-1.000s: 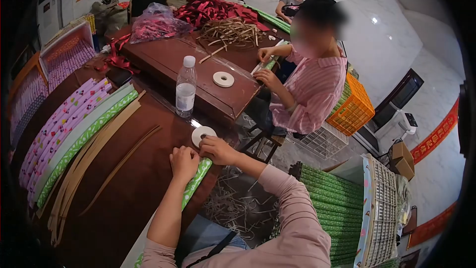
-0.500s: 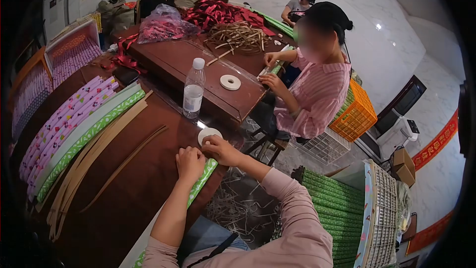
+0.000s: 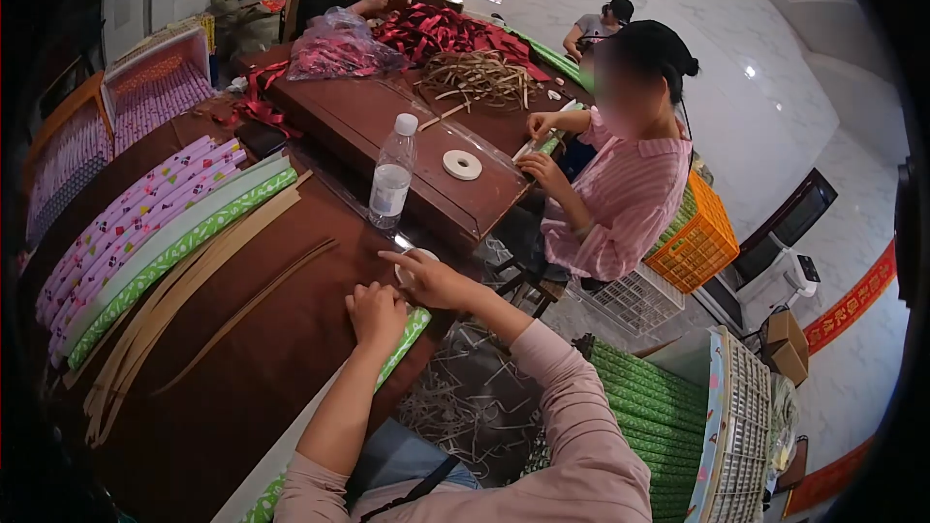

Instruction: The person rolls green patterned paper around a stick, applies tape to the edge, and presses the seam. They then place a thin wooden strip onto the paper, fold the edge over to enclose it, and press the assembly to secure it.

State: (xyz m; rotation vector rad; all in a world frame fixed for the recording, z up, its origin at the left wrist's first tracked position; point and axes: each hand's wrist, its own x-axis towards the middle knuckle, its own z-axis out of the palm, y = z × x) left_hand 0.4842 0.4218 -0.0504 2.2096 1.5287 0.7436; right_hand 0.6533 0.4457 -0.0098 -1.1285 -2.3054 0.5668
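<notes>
My left hand [image 3: 376, 318] is curled over the near end of a long green-and-white patterned strip [image 3: 402, 347], pressing it at the table's edge. The strip runs back along my left forearm, with a pale band beside it. My right hand [image 3: 433, 281] lies across a roll of white tape [image 3: 418, 261], its index finger stretched out past it; the hand covers much of the roll. Beyond it stands a clear water bottle [image 3: 392, 179] with a white cap.
Brown strips [image 3: 208, 281], a green patterned strip [image 3: 184, 266] and purple patterned rolls [image 3: 136, 232] lie to the left. Across the raised tabletop are another tape roll [image 3: 462, 165] and red ribbons [image 3: 455, 34]. A co-worker in a pink striped shirt [image 3: 620, 199] sits at right, near an orange crate [image 3: 693, 237].
My right hand has moved away from the strip's end onto the tape roll, its index finger now extended. My left hand stays on the strip. The view has shifted slightly.
</notes>
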